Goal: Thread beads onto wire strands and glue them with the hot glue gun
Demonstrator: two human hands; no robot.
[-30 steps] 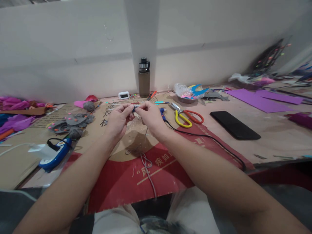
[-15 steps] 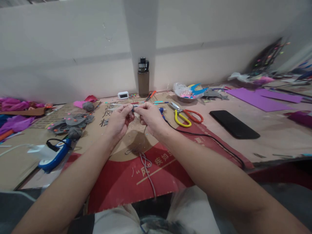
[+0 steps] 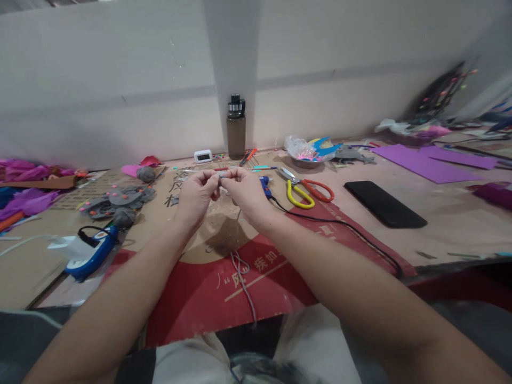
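Note:
Both hands meet above the cardboard, pinching a small grey piece [image 3: 221,176] between their fingertips; its kind is too small to tell. My left hand [image 3: 197,191] is closed on its left side, and my right hand [image 3: 246,191] closes on it from the right. A thin grey cord [image 3: 245,288] hangs below my right hand and trails in loops over the red part of the cardboard [image 3: 192,304]. Just beyond my right hand lies a blue glue gun [image 3: 265,186], partly hidden, with a black cable. Scissors [image 3: 298,186] with one yellow and one red handle rest beside it.
A bottle [image 3: 236,128] stands by the wall near a small white digital display [image 3: 202,156]. To the right lie a black phone [image 3: 384,204] and purple sheets [image 3: 424,162]. On the left are a blue power strip [image 3: 90,261] and grey felt-like pieces [image 3: 116,202]. Behind the scissors sits a metal bowl [image 3: 306,163].
My hands have turned slightly at the fingertips, and more of the small grey piece shows between them. The view has shifted very slightly; the table items have stayed put.

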